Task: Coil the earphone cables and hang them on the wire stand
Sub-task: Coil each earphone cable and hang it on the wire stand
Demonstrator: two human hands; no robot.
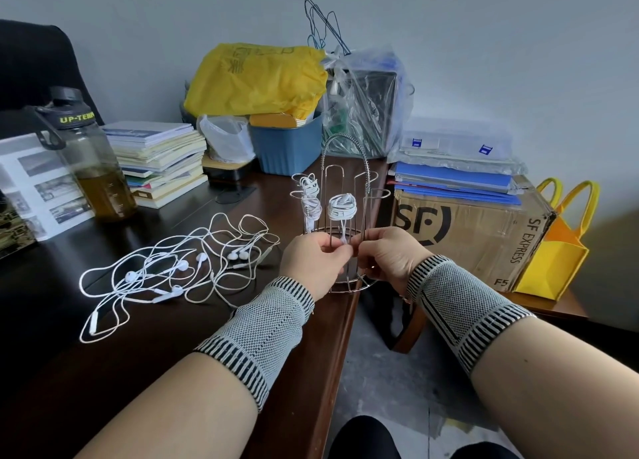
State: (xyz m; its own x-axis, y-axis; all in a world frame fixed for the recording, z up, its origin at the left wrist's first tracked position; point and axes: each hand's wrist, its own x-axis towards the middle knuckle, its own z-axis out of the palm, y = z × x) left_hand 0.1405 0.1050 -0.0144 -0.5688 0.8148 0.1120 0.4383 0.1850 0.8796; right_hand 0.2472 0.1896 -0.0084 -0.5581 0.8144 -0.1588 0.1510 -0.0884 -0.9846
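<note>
The wire stand [345,196] sits at the front edge of the dark wooden desk [173,355], with two coiled earphone bundles already on its prongs: one coil [308,196] hangs on the left prong and a second coil [342,207] hangs nearer the centre. A loose tail of white cable drops from the second coil to the hands. The left hand [313,261] and the right hand [387,254] meet in front of the stand's base ring, fingers curled; both appear to pinch the end of that tail between thumb and forefinger, though the exact contact is small and partly hidden. The remaining earphones [173,261] lie in a loose tangle on the desk to the left of the stand, well apart from the hands. Handling judgement: the cable is thin, very light and limp, so it holds no shape unless wrapped under slight tension, and the smooth jacket is likely to slip through a loose pinch. Grip the cable itself, close to the coil, and avoid pulling on the earbuds or plug joints, which are the weak points. The tangle should be lifted out one strand at a time, since dragging may tighten knots. The stand is light wire and may shift or tip at the desk edge if the cable is tugged.
</note>
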